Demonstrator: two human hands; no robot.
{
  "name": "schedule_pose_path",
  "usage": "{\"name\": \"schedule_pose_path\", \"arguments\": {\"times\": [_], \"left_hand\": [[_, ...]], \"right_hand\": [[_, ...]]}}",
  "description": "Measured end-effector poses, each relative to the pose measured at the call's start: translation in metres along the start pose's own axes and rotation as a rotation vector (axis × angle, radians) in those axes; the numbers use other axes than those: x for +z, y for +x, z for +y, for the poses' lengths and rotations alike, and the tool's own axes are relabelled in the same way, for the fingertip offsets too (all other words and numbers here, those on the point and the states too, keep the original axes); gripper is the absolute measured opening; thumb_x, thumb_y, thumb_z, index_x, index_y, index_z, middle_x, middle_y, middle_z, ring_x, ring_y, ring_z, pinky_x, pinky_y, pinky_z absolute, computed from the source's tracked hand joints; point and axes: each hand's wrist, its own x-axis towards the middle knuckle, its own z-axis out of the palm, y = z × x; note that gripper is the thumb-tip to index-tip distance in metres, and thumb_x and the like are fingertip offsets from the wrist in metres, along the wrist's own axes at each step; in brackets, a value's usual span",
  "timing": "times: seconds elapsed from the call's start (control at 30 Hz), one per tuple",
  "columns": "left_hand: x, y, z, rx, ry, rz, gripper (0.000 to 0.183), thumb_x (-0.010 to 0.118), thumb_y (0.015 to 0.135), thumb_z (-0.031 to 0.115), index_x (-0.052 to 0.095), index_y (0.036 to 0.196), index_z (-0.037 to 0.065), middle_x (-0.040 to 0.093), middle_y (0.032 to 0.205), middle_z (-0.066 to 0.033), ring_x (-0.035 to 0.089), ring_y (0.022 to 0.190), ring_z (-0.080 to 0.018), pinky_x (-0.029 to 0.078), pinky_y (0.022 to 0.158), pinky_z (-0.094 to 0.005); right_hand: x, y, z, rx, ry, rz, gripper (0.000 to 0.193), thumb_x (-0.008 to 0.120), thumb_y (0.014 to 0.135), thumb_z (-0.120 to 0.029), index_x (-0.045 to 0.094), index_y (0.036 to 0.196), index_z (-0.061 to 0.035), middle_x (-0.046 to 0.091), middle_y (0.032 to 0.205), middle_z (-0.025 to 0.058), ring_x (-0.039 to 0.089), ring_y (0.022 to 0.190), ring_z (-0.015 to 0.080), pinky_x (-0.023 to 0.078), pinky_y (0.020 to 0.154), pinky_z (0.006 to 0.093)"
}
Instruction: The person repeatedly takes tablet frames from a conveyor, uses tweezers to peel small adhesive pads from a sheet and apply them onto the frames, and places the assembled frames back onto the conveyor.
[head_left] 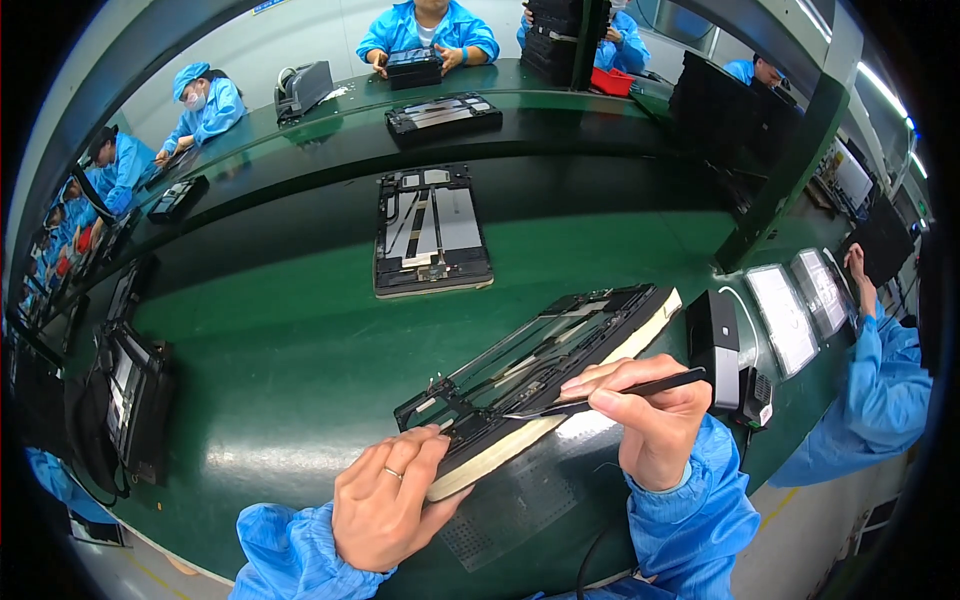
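Note:
An opened tablet housing (pixel 545 365), black with thin strips and small parts inside, lies at a slant before me on a thick black holder with a cream foam edge (pixel 505 450). My left hand (pixel 390 490), a ring on one finger, grips the housing's near left corner: fingertips on top, thumb along the foam side. In a pinch, my right hand (pixel 655 420) holds dark tweezers (pixel 684 381). Their fine tips reach the housing's near edge, close to my left fingertips. Whether anything sits between the tips is too small to tell.
Another open tablet (pixel 435 235) lies farther back, and one more (pixel 445 115) on the conveyor behind. A black-and-silver box (pixel 713 345) and clear packs (pixel 782 318) stand at right, near a green post (pixel 785 175). Dark holders (pixel 135 405) are stacked left. Several co-workers in blue sit around.

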Motion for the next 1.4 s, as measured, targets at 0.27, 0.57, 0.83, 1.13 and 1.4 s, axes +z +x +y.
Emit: {"name": "schedule_pose_path", "arguments": {"times": [0.27,0.57,0.83,1.13,1.4], "left_hand": [[0.002,0.003,0.005,0.01,0.01,-0.013,0.05,0.073,0.055,0.012,0.051,0.097,-0.003,0.055,0.094,-0.0147,0.056,0.075,-0.0264,0.047,0.064,-0.0317],[0.013,0.017,0.003,0.226,0.313,0.109,0.012,0.055,0.062,0.006,0.049,0.072,0.003,0.042,0.069,-0.0069,0.044,0.057,-0.0182,0.039,0.057,-0.0298],[-0.061,0.02,-0.045,0.193,0.703,0.244,0.019,0.052,0.055,-0.004,0.048,0.074,-0.004,0.044,0.066,-0.0142,0.043,0.052,-0.0242,0.035,0.047,-0.0334],[-0.052,0.034,-0.236,-0.223,1.283,0.081,0.03,0.06,0.061,0.003,0.047,0.088,0.005,0.047,0.089,-0.0095,0.049,0.076,-0.0224,0.04,0.061,-0.0325],[0.01,0.005,-0.247,-0.465,0.782,0.061,0.064,0.058,0.071,0.049,0.043,0.111,0.001,0.047,0.107,-0.0148,0.047,0.096,-0.032,0.038,0.081,-0.0406]], "right_hand": [[-0.007,-0.002,-0.001,-0.073,-0.08,-0.019,0.009,0.057,0.066,0.01,0.057,0.076,0.01,0.061,0.076,0.0211,0.06,0.072,0.0249,0.048,0.068,0.0319],[-0.011,-0.002,-0.017,-0.09,-0.051,0.11,0.011,0.054,0.062,0.005,0.051,0.073,0.0052,0.06,0.073,0.0231,0.06,0.069,0.0301,0.047,0.071,0.0366],[-0.026,-0.028,-0.02,-0.079,-0.201,0.217,0.01,0.052,0.06,0.0,0.048,0.069,0.0021,0.059,0.066,0.0214,0.059,0.065,0.0318,0.045,0.073,0.04],[-0.024,-0.058,0.038,0.101,-0.405,0.061,0.013,0.058,0.067,0.011,0.058,0.079,0.0073,0.062,0.079,0.0171,0.06,0.076,0.0241,0.046,0.072,0.0309],[-0.006,-0.052,0.044,0.262,-0.346,-0.001,0.01,0.061,0.069,0.009,0.059,0.079,0.008,0.062,0.08,0.0158,0.06,0.075,0.0221,0.047,0.07,0.0288]]}}
